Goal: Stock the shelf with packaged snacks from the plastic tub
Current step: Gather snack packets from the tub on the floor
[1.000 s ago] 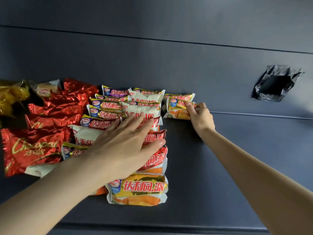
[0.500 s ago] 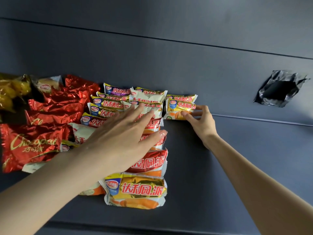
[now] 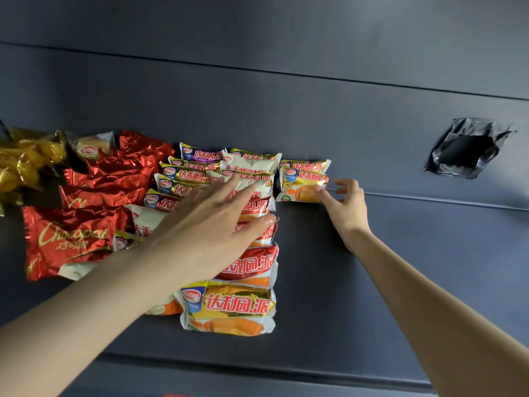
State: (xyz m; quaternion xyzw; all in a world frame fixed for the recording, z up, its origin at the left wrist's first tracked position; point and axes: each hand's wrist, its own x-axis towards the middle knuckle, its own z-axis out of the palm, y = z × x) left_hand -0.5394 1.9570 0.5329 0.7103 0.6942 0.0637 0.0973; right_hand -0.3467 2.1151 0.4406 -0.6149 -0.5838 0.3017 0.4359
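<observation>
A person's left hand (image 3: 206,233) lies flat with fingers straight and spread, pressing on the top of a pile of packaged snacks on a dark blue-grey shelf (image 3: 372,282). The right hand (image 3: 347,213) reaches to the back of the shelf. One fingertip touches the right end of a yellow snack cake packet (image 3: 300,187), while its other fingers are loosely spread and clear of the wrapper.

That packet lies flat just in front of the back wall (image 3: 286,110), with a second yellow packet (image 3: 303,166) directly behind it. Both sit just right of the main pile, across a narrow gap.

Rows of overlapping packets with red Chinese lettering run from the back of the pile towards the shelf's front edge. They end in a red-banded packet (image 3: 249,265) and a large yellow packet (image 3: 229,308) nearest the camera.

Left of them are crinkled red foil Chocopai packs (image 3: 71,239), and gold-wrapped snacks (image 3: 20,164) lie at the far left edge. A crumpled patch of black plastic (image 3: 466,151) is stuck to the back wall, well right of the hands.
</observation>
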